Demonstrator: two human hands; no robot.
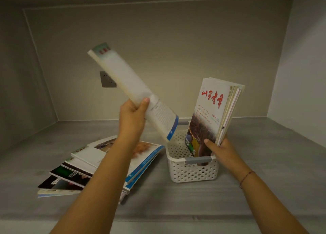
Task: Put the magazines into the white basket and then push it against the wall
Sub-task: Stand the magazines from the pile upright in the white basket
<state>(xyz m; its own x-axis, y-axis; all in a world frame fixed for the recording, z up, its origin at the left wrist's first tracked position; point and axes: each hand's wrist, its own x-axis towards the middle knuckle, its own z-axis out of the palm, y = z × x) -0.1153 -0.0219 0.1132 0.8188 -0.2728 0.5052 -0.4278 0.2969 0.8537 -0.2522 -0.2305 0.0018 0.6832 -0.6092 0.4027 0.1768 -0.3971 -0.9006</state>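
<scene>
A white perforated basket (192, 173) with grey handles stands on the grey shelf right of centre. Several magazines (211, 114) stand upright in it, leaning right, and my right hand (223, 150) grips their lower edge. My left hand (133, 117) holds one pale magazine (134, 91) tilted in the air, its blue-edged lower end hanging just above the basket's left rim. A fanned pile of several more magazines (91, 161) lies flat on the shelf to the left, partly hidden by my left forearm.
The grey shelf (264, 163) is boxed in by a back wall (176, 48) some way behind the basket and by side walls left and right. A grey wall socket (105, 80) sits on the back wall behind the raised magazine.
</scene>
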